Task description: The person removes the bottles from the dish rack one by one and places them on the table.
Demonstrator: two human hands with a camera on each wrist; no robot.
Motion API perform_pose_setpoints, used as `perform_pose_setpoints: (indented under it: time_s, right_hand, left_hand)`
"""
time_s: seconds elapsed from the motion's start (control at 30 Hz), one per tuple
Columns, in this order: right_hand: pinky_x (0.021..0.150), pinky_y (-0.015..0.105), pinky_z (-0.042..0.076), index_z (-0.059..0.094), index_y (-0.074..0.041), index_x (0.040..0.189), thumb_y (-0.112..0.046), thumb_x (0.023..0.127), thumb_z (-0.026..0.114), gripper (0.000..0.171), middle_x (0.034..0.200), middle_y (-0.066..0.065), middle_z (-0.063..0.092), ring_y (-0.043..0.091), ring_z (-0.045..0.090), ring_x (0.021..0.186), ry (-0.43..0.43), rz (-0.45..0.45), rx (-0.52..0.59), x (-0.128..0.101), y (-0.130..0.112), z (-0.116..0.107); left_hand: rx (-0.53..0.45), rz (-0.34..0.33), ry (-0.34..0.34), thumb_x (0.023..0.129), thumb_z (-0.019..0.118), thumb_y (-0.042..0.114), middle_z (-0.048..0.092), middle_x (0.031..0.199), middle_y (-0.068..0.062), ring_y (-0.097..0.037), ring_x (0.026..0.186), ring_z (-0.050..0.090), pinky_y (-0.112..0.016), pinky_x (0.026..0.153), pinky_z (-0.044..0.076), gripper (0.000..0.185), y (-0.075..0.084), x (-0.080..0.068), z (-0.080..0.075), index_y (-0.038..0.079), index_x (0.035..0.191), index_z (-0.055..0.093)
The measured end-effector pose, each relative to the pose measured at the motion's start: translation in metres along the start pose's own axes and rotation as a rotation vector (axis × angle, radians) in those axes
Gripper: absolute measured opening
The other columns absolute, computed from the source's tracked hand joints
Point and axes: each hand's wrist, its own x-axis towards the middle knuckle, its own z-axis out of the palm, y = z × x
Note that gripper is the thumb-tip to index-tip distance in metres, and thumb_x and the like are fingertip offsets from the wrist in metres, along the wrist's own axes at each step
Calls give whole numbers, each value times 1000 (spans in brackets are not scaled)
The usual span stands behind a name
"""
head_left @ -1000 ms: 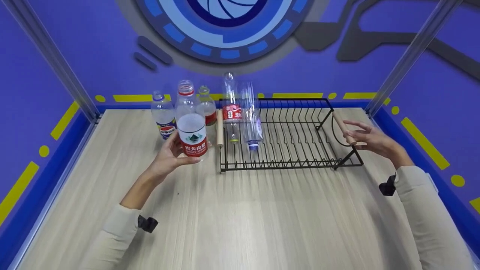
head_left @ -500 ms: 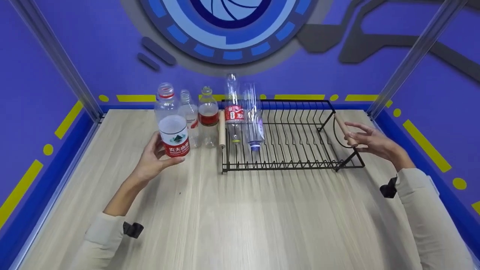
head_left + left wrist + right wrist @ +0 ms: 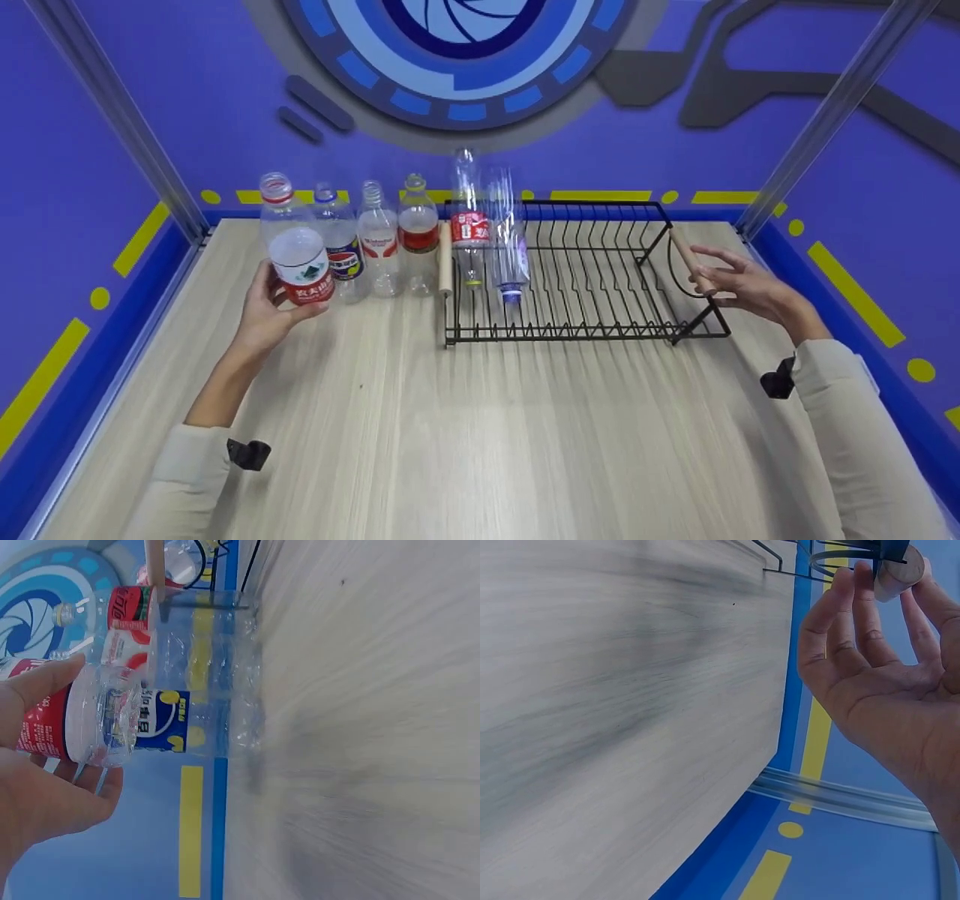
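Observation:
My left hand (image 3: 266,311) grips an empty clear bottle with a red and white label (image 3: 295,251) (image 3: 71,718), held upright at the left end of a row of bottles. Beside it stand a blue-labelled bottle (image 3: 339,241) (image 3: 199,709), a clear one (image 3: 377,240) and a red-labelled one (image 3: 418,232). A black wire rack (image 3: 577,274) lies to the right with two bottles (image 3: 486,225) upside down in it. My right hand (image 3: 739,281) (image 3: 877,660) hovers with relaxed fingers by the rack's right wooden handle (image 3: 688,257) (image 3: 896,570), holding nothing.
The wooden table (image 3: 480,420) is ringed by a blue border with yellow marks and purple walls. Metal posts (image 3: 112,112) stand at the back corners. The rack's left wooden handle (image 3: 443,257) sits close to the bottle row.
My left hand has carried the red-labelled bottle leftward and back, from near the rack to the left end of the bottle row. The right hand has barely moved.

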Motion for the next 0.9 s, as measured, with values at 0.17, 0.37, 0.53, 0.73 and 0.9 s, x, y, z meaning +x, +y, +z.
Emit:
perform_pose_setpoints:
  time_s: [0.17, 0.37, 0.53, 0.73, 0.9]
  right_hand:
    - [86, 26, 56, 24, -27, 162, -29, 109, 49, 59, 111, -19, 72, 2, 66, 103, 0, 7, 2, -1, 0, 0]
    - [88, 27, 56, 23, -31, 163, -29, 109, 48, 59, 112, -19, 72, 2, 66, 106, -7, 12, 2, 0, 1, -1]
    - [86, 27, 56, 25, -32, 161, -29, 109, 48, 57, 110, -18, 73, 4, 67, 103, 5, 21, 15, 1, 1, -1]
    - [86, 29, 56, 23, -30, 162, -29, 109, 48, 58, 109, -16, 72, 7, 69, 105, 3, 15, 16, 1, 1, -1]
    - [86, 28, 55, 24, -31, 162, -30, 109, 47, 58, 110, -14, 70, 8, 67, 107, 1, 10, 3, 0, 2, 0]
  left_hand:
    - [-9, -20, 67, 86, 80, 2, 34, 160, -17, -32, 147, 34, -49, 125, 30, 97, -12, 9, -3, 6, 161, 18]
    - [24, -46, 98, 87, 79, 1, 31, 164, -18, -36, 152, 32, -49, 125, 30, 97, -26, 18, -6, 8, 161, 17]
    - [41, -97, 122, 86, 77, -3, 28, 166, -18, -37, 153, 29, -50, 125, 30, 100, -35, 32, -11, 10, 163, 14]
    - [88, -143, 114, 85, 75, -8, 26, 167, -21, -40, 154, 27, -52, 125, 29, 100, -47, 49, -14, 8, 163, 14]
    - [127, -208, 72, 84, 75, -7, 26, 166, -24, -42, 153, 27, -53, 125, 28, 100, -57, 57, -15, 8, 163, 15]
